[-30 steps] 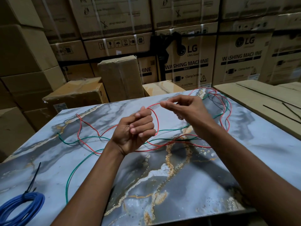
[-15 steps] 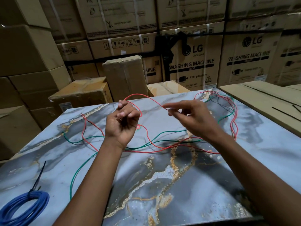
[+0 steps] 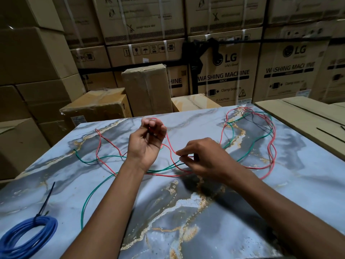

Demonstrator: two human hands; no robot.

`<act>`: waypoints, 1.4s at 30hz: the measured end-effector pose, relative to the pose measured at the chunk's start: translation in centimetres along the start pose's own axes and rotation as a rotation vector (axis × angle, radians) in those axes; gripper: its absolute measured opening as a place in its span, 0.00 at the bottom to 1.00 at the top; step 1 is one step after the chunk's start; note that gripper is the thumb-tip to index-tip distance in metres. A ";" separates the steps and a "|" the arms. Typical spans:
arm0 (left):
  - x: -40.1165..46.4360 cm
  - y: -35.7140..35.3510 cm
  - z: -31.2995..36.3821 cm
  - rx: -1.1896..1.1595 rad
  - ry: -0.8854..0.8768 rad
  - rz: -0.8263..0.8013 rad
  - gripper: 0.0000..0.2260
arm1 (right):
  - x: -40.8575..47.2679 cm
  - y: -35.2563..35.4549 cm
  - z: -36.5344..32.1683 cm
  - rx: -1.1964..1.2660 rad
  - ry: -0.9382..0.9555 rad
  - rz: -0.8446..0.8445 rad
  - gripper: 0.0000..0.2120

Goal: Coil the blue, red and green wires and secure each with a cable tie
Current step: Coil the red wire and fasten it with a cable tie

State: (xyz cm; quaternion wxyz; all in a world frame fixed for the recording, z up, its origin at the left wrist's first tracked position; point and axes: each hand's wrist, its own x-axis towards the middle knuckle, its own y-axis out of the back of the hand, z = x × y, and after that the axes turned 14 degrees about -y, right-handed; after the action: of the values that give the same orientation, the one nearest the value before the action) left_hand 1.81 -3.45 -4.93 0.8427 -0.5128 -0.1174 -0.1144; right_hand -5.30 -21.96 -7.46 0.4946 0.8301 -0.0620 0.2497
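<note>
Hands over marbled blue-grey table (image 3: 205,221). Left hand (image 3: 146,139) raised, fingers curled shut around thin red wire (image 3: 169,144) near the fingertips; exact number of turns inside the fist cannot be told. Right hand (image 3: 201,159) lower, close to the table, thumb and fingertips pinched on the same red wire, other fingers loosely bent. Red wire runs slack between both hands, rest sprawled loose across the table, tangled at far right corner with thin green wire (image 3: 89,193). Green wire uncoiled, lying flat, passing under both hands, one end trailing toward near left. Coiled blue wire (image 3: 28,238) at near left corner, bound by black cable tie (image 3: 45,200), tail sticking up. Stacked cardboard boxes (image 3: 224,75) behind the table.
</note>
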 end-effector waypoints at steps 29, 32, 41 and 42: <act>-0.4 -0.4 1.2 0.065 0.069 -0.034 0.21 | -0.6 0.7 -1.8 -0.244 0.216 0.143 0.10; -0.9 -0.8 0.1 0.189 0.070 -0.128 0.20 | -0.6 0.4 -1.8 -0.218 0.272 0.161 0.11; -2.2 -1.0 -1.5 0.985 -0.016 -0.543 0.18 | -0.2 1.5 -0.8 0.060 0.184 0.391 0.06; -2.4 -1.0 -1.6 1.020 -0.010 -0.571 0.19 | -0.1 1.9 -0.5 0.098 0.147 0.407 0.06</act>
State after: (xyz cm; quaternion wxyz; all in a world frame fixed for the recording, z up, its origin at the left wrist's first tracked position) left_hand -0.65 -5.18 -5.53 0.9183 0.0091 -0.2951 -0.2637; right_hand -6.22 -22.47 -5.85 0.3963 0.8031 -0.1799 0.4070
